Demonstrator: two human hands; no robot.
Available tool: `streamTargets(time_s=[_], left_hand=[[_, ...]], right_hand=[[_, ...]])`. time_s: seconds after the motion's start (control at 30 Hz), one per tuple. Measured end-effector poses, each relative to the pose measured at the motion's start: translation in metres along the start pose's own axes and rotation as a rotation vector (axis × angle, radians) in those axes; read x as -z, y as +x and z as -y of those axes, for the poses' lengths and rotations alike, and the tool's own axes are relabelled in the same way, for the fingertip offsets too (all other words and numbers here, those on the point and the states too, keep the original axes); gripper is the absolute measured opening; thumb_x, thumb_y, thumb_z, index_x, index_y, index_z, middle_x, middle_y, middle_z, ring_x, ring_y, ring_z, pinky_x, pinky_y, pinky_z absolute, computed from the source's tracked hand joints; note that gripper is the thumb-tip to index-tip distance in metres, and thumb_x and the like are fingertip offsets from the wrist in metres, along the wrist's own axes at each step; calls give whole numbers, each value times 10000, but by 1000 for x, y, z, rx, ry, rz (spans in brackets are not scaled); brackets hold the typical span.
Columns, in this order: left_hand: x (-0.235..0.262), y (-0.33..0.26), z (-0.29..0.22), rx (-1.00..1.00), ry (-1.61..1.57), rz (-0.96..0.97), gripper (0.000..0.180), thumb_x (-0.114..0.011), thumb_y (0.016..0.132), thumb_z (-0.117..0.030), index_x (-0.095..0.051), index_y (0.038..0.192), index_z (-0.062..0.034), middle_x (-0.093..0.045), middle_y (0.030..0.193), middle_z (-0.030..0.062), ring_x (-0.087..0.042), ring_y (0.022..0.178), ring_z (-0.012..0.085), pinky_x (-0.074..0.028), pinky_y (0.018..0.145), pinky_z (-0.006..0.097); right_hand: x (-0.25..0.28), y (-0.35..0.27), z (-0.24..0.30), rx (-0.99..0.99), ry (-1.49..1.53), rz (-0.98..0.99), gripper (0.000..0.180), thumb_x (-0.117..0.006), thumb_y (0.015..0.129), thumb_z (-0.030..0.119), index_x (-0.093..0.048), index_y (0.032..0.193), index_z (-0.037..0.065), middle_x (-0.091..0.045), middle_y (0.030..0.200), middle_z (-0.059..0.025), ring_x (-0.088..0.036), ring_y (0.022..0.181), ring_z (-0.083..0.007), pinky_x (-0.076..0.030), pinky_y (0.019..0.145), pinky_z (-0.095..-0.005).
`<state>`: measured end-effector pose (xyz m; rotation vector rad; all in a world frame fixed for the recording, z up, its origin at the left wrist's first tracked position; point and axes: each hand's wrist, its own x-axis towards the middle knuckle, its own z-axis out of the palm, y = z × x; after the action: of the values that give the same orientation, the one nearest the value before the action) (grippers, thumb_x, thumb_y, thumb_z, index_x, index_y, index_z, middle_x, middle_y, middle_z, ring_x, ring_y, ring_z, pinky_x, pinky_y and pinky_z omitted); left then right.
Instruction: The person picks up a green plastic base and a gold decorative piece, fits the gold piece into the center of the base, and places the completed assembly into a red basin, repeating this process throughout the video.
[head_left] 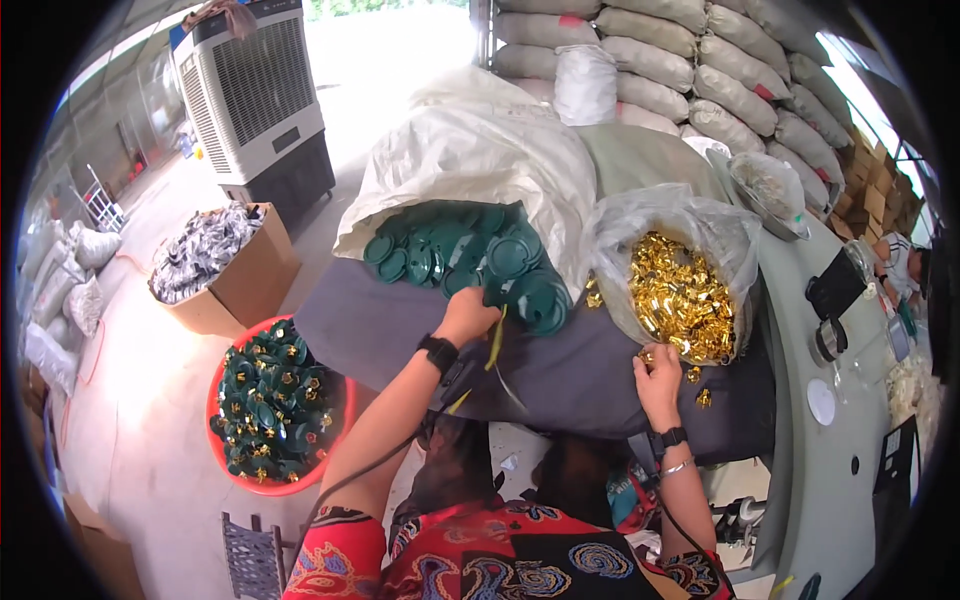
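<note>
Dark green round plastic discs (450, 250) spill from the mouth of a large white woven sack (480, 150) on the table. At their near edge is my left hand (468, 315), its fingers curled; whether a disc is between them is hidden. A yellow-green strip (497, 340) shows right beside that hand. Farther right, a clear plastic bag (735, 215) lies open, full of shiny gold metal pieces (680, 295). My right hand (657, 380) is at the bag's near edge, fingertips closed on a small gold piece (647, 356). Loose gold pieces (704, 398) lie beside it.
A red tub (349, 410) of green discs with gold pieces on them stands on the floor, lower left. Behind it are a cardboard box (235, 295) of grey pieces and an air cooler (255, 100). Stacked sacks (650, 60) rise behind; a grey-green table (825, 460) curves along the right.
</note>
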<state>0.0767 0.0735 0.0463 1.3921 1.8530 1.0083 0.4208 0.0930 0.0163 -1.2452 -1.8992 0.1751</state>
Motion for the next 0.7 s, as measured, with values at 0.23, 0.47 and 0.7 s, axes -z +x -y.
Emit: streamTargets(time_s=[0.23, 0.47, 0.7], left_hand=[[6, -102, -24, 116, -539, 187, 157, -556, 802, -76, -556, 899, 48, -573, 614, 60, -564, 433, 140, -424, 386, 265], [-4, -180, -62, -42, -585, 312, 140, -543, 829, -64, -591, 940, 6, -570, 662, 6, -505, 474, 63, -409, 436, 225], [-14, -191, -48, -280, -382, 137, 151, -555, 795, -47, -568, 919, 39, -563, 611, 52, -528, 492, 118, -425, 466, 310]], right_hand=[[19, -18, 74, -295, 1128, 409, 243, -576, 866, -34, -526, 1102, -6, -588, 943, -71, -625, 808, -152, -568, 740, -315], [18, -36, 143, -189, 1214, 694, 270, -606, 901, 79, -555, 1150, -10, -633, 901, -76, -639, 811, -133, -550, 724, -281], [15, -45, 157, 50, 869, 612, 247, -627, 862, 34, -555, 1095, -5, -587, 843, -46, -620, 706, -131, -507, 623, -259]])
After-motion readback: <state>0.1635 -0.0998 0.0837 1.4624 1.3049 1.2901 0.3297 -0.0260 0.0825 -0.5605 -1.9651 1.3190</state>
